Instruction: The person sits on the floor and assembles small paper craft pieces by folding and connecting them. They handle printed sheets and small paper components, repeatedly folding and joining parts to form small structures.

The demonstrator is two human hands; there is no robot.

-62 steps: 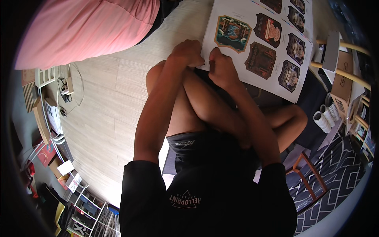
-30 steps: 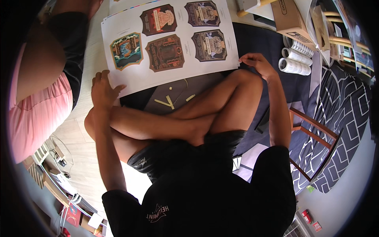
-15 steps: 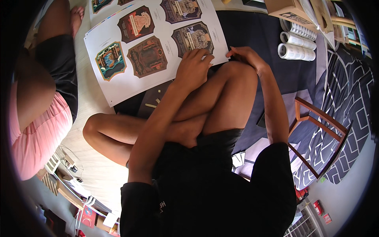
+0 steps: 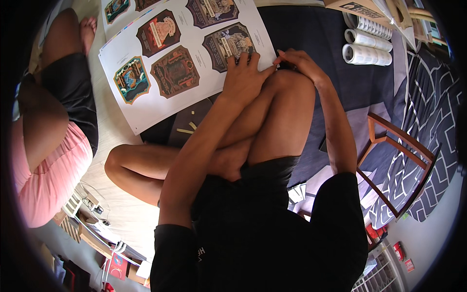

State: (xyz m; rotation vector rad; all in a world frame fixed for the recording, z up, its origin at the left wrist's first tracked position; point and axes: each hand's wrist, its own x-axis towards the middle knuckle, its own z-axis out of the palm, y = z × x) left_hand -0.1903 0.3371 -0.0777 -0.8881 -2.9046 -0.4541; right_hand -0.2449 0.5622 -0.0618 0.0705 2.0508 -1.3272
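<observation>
A large white printed sheet (image 4: 144, 113) lies before my crossed legs, bearing several ornate shield-shaped designs in brown, red, teal and purple. My left hand (image 4: 244, 78) rests over its near edge with the fingers spread apart, fingertips touching the lower purple design (image 4: 228, 46). At the sheet's near right corner, beside my raised knee, my right hand (image 4: 302, 66) is bent, its fingertips closed on the edge. Part of that corner is hidden behind the fingers. A dark mat (image 4: 181, 120) with small pale strips (image 4: 185, 131) shows under the sheet's near edge.
Another printed sheet (image 4: 111, 30) lies beyond. To the left sits another person in black shorts (image 4: 73, 80). Rolled white papers (image 4: 367, 55) and a cardboard box (image 4: 357, 7) are at the upper right. A brown wooden frame (image 4: 400, 130) stands right, by patterned bedding (image 4: 433, 97).
The fingers of my left hand have spread out over the sheet, where they were bunched at its edge. My right hand has shifted slightly left, and the view has moved a little.
</observation>
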